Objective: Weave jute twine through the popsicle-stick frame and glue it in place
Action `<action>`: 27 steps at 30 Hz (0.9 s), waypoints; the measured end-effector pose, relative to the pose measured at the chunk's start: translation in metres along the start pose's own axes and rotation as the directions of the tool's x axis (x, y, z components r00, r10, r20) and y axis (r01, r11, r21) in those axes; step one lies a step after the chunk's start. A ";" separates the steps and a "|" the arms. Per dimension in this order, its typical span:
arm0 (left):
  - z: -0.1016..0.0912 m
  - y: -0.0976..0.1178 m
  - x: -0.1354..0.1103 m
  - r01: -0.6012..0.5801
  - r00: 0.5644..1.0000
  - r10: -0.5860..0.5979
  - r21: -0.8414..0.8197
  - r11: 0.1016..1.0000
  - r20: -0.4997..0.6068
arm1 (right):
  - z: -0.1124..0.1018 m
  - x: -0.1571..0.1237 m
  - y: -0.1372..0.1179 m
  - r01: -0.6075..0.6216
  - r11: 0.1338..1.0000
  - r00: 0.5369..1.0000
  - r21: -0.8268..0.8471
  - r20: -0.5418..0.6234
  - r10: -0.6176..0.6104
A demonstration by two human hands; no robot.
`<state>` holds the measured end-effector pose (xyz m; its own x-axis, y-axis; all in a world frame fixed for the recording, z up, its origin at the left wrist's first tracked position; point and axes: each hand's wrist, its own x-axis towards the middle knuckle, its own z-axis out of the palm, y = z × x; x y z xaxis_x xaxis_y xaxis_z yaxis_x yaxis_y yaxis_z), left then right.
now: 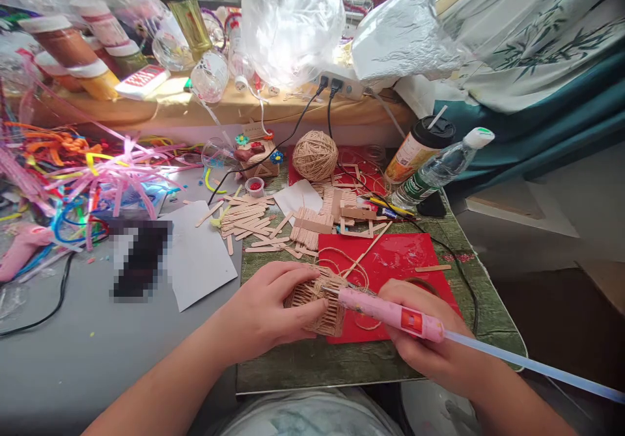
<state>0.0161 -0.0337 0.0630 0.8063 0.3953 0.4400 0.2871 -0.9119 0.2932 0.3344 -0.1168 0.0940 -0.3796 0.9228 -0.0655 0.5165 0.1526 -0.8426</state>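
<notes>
My left hand [266, 306] is closed around a small craft piece [319, 306] made of wooden sticks wound with twine, holding it on the red sheet [400, 260]. My right hand [420, 332] grips a pink glue gun [385, 311] whose tip touches the top of the piece. A translucent glue stick [527, 361] pokes out of the gun's rear toward the right. Loose twine [349, 260] trails from the piece across the red sheet.
A twine ball [315, 155], popsicle sticks [244, 218] and stick frames [342, 211] lie beyond. A cup with straw [418, 148] and a water bottle [439, 169] stand at the right. White paper [198, 257], coloured ribbons [97, 169], another pink glue gun [22, 247] lie left. Power cords [273, 149] cross the table.
</notes>
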 end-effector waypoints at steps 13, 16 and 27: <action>0.002 0.000 0.000 -0.001 1.000 0.001 -0.007 1.000 -0.006 | 0.000 -0.001 0.002 -0.023 1.000 1.000 0.010 0.019 0.023; 0.002 0.000 -0.001 0.000 1.000 0.000 -0.011 1.000 -0.005 | -0.001 -0.001 0.000 -0.001 1.000 1.000 0.007 0.014 0.001; 0.001 -0.003 -0.005 0.021 1.000 -0.020 -0.030 0.999 0.011 | -0.035 -0.014 0.044 0.017 1.000 0.978 -0.015 -0.208 -0.020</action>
<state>0.0123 -0.0333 0.0590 0.8060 0.4124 0.4247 0.2878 -0.8998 0.3278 0.3894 -0.1106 0.0762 -0.2221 0.9729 0.0635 0.5216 0.1736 -0.8354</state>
